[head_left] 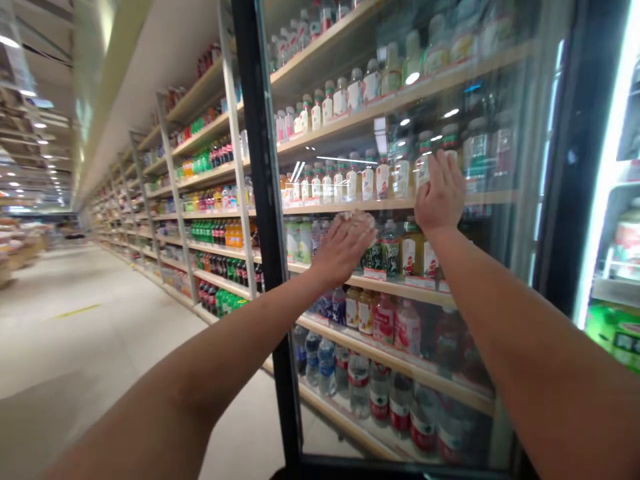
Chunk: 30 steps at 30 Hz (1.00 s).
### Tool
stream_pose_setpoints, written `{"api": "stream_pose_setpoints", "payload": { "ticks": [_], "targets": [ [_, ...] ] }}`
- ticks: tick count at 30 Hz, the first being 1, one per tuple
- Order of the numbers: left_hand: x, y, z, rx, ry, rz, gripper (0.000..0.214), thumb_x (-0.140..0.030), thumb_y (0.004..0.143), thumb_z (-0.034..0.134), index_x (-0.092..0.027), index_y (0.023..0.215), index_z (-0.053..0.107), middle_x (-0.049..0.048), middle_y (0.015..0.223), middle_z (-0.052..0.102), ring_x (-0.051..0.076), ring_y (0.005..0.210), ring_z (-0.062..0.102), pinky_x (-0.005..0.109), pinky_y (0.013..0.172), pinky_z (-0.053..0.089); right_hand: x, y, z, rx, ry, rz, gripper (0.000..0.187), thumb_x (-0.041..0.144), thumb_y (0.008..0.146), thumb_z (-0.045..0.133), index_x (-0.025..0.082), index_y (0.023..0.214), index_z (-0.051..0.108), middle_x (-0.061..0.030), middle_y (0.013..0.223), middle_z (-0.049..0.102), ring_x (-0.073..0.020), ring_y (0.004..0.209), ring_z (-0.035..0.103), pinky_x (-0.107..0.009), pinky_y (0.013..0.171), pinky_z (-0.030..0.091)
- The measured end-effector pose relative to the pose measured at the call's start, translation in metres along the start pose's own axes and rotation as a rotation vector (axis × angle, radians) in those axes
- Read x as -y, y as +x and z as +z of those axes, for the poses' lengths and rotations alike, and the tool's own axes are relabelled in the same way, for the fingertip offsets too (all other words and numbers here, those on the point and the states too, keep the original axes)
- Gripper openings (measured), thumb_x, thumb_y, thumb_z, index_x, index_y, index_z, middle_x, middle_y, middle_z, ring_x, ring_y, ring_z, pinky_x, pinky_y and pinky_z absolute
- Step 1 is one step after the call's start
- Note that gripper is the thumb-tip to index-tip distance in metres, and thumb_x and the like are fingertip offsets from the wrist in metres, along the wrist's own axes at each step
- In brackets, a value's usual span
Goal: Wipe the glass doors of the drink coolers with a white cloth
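Note:
A glass cooler door [280, 373] with a black frame swings out in front of me. Both my hands are pressed flat against its pane. My left hand [345, 247] lies open with the fingers stretched toward the upper right. My right hand [443, 193] is higher and further right, also open and flat on the glass. Through the pane I see wooden shelves [390, 287] with several rows of drink bottles [385, 320]. Neither hand holds anything.
The lit inside of the cooler [615, 280] shows at the far right past the door's edge. Long open shelves of soft drinks [215, 233] run down the left into the aisle. Pale floor [75, 333] stretches away, with displays at the far left.

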State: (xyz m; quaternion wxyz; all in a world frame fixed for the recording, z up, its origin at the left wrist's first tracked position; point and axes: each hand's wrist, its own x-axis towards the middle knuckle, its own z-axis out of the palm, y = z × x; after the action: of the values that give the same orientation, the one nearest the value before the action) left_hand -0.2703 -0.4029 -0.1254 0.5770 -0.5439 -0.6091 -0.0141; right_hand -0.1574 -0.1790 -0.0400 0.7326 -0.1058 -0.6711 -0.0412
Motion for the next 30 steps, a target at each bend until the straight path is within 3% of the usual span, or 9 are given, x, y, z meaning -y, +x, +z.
{"api": "stream_pose_setpoints", "payload": {
  "ticks": [5,7,9,12,17,19,21,25,30],
  "targets": [
    [-0.021,-0.058,0.009,0.213,-0.043,0.324,0.054,-0.023,0.101,0.043,-0.026,0.155,0.036,-0.0006,0.166,0.026,0.026,0.153,0.026,0.050,0.128,0.016,-0.006,0.001,0.002,0.037,0.023,-0.006,0.063,0.017,0.088,0.038,0.016,0.150,0.045,-0.0077,0.159,0.040,-0.0268,0.153,0.027,-0.055,0.124,0.027],
    [-0.011,-0.060,0.005,0.274,-0.069,0.471,0.055,-0.023,0.101,0.043,-0.028,0.155,0.035,-0.0019,0.166,0.026,0.022,0.153,0.025,0.047,0.129,0.014,-0.008,0.002,0.004,0.042,0.023,-0.010,0.062,0.018,0.089,0.037,0.016,0.150,0.044,-0.0084,0.159,0.039,-0.0274,0.152,0.027,-0.055,0.125,0.025],
    [0.008,-0.048,-0.003,0.272,-0.084,0.525,0.056,-0.023,0.101,0.045,-0.029,0.155,0.034,-0.0012,0.166,0.027,0.018,0.155,0.019,0.046,0.129,0.013,-0.010,0.002,0.004,0.029,0.017,-0.008,0.062,0.018,0.089,0.036,0.015,0.150,0.045,-0.0088,0.159,0.040,-0.0272,0.152,0.028,-0.054,0.125,0.025],
    [0.045,-0.012,-0.019,0.168,-0.049,0.340,0.056,-0.022,0.101,0.043,-0.030,0.156,0.031,-0.0005,0.166,0.027,0.016,0.156,0.014,0.048,0.130,0.012,-0.009,0.002,0.004,0.026,0.019,-0.011,0.063,0.017,0.088,0.037,0.017,0.151,0.044,-0.0070,0.159,0.040,-0.0273,0.152,0.028,-0.055,0.124,0.026],
    [0.121,0.055,-0.048,-0.018,-0.014,-0.218,0.054,-0.033,0.103,0.036,-0.027,0.157,0.031,-0.0025,0.168,0.021,0.018,0.157,0.007,0.047,0.131,0.008,-0.007,0.002,0.002,0.026,-0.001,-0.015,0.063,0.017,0.088,0.036,0.012,0.150,0.045,-0.0078,0.158,0.041,-0.0267,0.152,0.030,-0.053,0.125,0.028],
    [0.149,0.076,-0.053,-0.097,-0.027,-0.434,0.057,-0.036,0.103,0.035,-0.025,0.158,0.027,-0.0051,0.169,0.017,0.015,0.157,0.005,0.040,0.132,0.007,-0.007,0.002,0.002,0.035,0.001,-0.013,0.063,0.017,0.088,0.036,0.012,0.150,0.044,-0.0078,0.159,0.040,-0.0263,0.152,0.028,-0.052,0.125,0.027],
    [0.169,0.091,-0.051,-0.146,-0.017,-0.594,0.058,-0.035,0.104,0.034,-0.021,0.159,0.022,-0.0055,0.170,0.011,0.015,0.157,0.001,0.041,0.132,0.003,-0.007,0.002,0.002,0.047,0.013,-0.003,0.062,0.017,0.089,0.035,0.013,0.151,0.043,-0.0069,0.160,0.039,-0.0254,0.153,0.026,-0.052,0.125,0.026],
    [0.170,0.093,-0.036,-0.193,0.000,-0.690,0.058,-0.042,0.108,0.025,-0.017,0.158,0.013,-0.0062,0.170,0.003,0.014,0.155,-0.008,0.049,0.131,-0.003,-0.010,0.002,0.003,0.074,0.033,0.016,0.059,0.021,0.094,0.031,0.017,0.152,0.041,-0.0035,0.162,0.036,-0.0233,0.153,0.023,-0.051,0.126,0.022],
    [0.126,0.045,-0.025,-0.201,-0.058,-0.524,0.063,-0.054,0.104,0.011,-0.022,0.157,0.023,-0.0076,0.170,0.009,0.012,0.156,-0.005,0.046,0.132,0.002,-0.009,0.002,0.003,0.136,0.046,0.040,0.057,0.025,0.098,0.028,0.028,0.155,0.033,0.0042,0.162,0.035,-0.0205,0.156,0.013,-0.051,0.127,0.011]
  ]
}}
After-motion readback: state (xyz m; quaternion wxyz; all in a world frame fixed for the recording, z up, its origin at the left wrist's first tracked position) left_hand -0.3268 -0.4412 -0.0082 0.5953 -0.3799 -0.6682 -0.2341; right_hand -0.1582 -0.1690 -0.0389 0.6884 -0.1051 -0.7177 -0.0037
